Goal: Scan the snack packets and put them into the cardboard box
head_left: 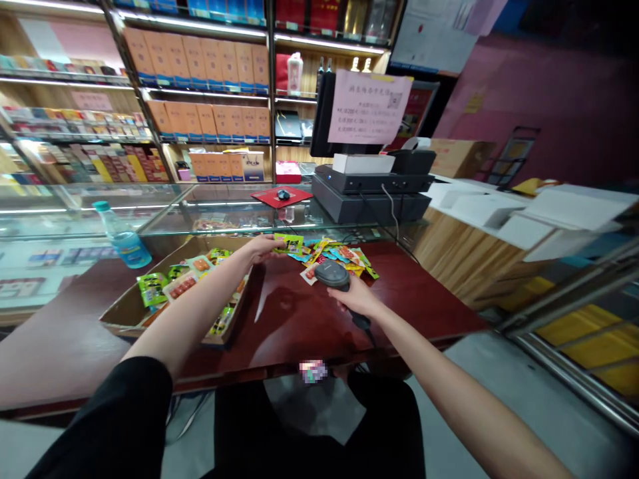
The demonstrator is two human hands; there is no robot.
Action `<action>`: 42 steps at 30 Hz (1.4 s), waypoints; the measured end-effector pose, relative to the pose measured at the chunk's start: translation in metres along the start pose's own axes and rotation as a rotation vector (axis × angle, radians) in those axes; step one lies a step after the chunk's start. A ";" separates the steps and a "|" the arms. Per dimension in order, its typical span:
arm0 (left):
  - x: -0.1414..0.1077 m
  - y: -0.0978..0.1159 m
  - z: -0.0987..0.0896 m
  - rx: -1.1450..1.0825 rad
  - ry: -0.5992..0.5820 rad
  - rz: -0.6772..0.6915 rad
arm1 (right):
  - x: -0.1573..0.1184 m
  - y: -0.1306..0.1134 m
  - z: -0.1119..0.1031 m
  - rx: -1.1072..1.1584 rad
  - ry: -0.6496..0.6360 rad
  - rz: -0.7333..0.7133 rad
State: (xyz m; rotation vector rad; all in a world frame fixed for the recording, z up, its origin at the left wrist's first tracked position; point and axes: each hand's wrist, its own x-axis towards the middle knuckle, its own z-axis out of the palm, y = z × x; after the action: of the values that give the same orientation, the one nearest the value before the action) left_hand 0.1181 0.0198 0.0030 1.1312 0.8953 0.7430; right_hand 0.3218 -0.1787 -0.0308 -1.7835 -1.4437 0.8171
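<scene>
My left hand point(262, 248) pinches a green snack packet point(289, 243) above the dark red table point(289, 319). My right hand point(357, 295) is wrapped round a black handheld scanner point(332, 274), whose head is beside a pile of colourful packets point(367, 259). Left of my left hand, under my forearm, sits an open cardboard box point(120, 324) holding several green and clear packets, some with reddish pieces inside. My left forearm hides part of the box.
A blue-capped bottle point(122, 236) stands left of the box. Behind the table are a glass counter point(224, 199), a mouse point(283, 195) on a red mat, a register point(372, 196) and a monitor bearing a paper sign point(369, 110). White boxes point(479, 203) are at right.
</scene>
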 end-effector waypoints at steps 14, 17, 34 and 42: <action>-0.102 0.064 -0.158 0.306 0.407 0.222 | 0.019 -0.010 0.007 0.016 -0.113 -0.024; -0.086 0.055 -0.131 0.321 0.365 0.209 | 0.017 -0.008 0.004 0.037 -0.073 -0.025; 0.024 -0.094 0.067 1.322 -0.228 0.497 | 0.004 0.022 -0.028 -0.031 0.102 0.064; 0.023 -0.081 0.057 1.430 -0.238 0.442 | 0.007 0.033 -0.023 -0.027 0.074 0.061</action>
State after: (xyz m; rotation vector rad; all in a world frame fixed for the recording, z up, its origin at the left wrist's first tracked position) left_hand 0.1837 -0.0066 -0.0707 2.6731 0.9500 0.1868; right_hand 0.3604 -0.1790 -0.0452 -1.8663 -1.3650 0.7578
